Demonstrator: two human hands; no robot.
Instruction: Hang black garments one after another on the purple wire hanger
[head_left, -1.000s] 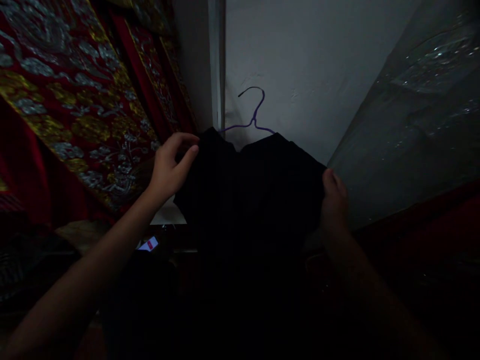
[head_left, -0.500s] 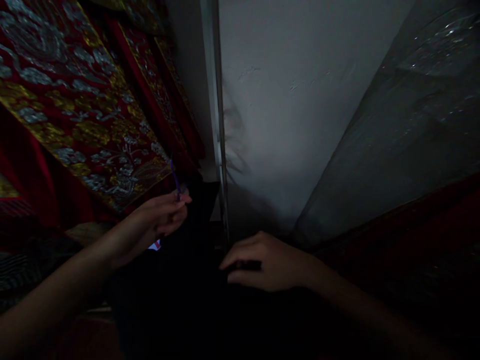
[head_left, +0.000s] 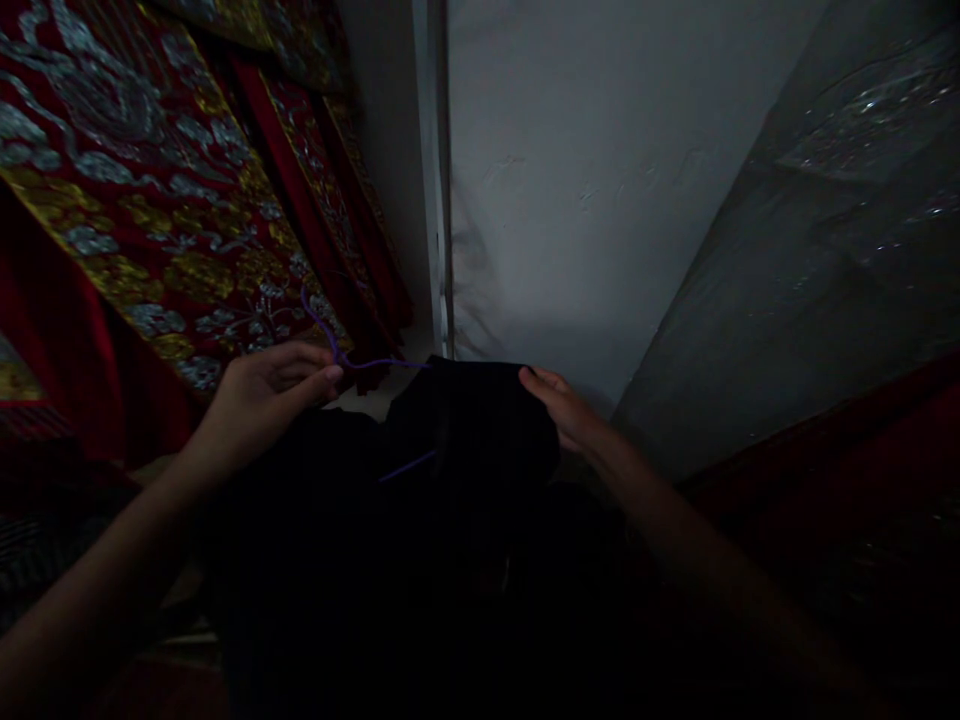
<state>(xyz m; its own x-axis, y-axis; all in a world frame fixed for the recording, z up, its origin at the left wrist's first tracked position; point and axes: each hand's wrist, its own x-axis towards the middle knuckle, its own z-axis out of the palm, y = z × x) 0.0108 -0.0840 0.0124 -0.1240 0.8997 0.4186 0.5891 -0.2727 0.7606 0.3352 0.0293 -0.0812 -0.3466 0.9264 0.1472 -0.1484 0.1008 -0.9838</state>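
Between the thumb and fingers of my left hand (head_left: 274,395) is a purple cord (head_left: 375,362). One end of the cord sticks up past the fingertips; the rest runs right to the top edge of a black cloth (head_left: 480,420). A second stretch of purple cord lies across the front of the cloth lower down. My right hand (head_left: 559,400) grips the cloth's upper right corner, thumb in front and the fingers partly hidden behind it. The cloth's lower part merges into darkness, so its full shape cannot be made out.
Red cloth with gold and silver embroidery (head_left: 195,240) hangs at the left. A pale wall (head_left: 570,200) with a narrow vertical strip (head_left: 439,180) stands ahead. Clear plastic sheeting (head_left: 810,290) covers the right side above dark red fabric (head_left: 840,450). The light is very dim.
My right hand has risen and now grips the black cloth, which is lifted into view. My left hand has moved left and a little down, with the purple cord stretched out toward the cloth.
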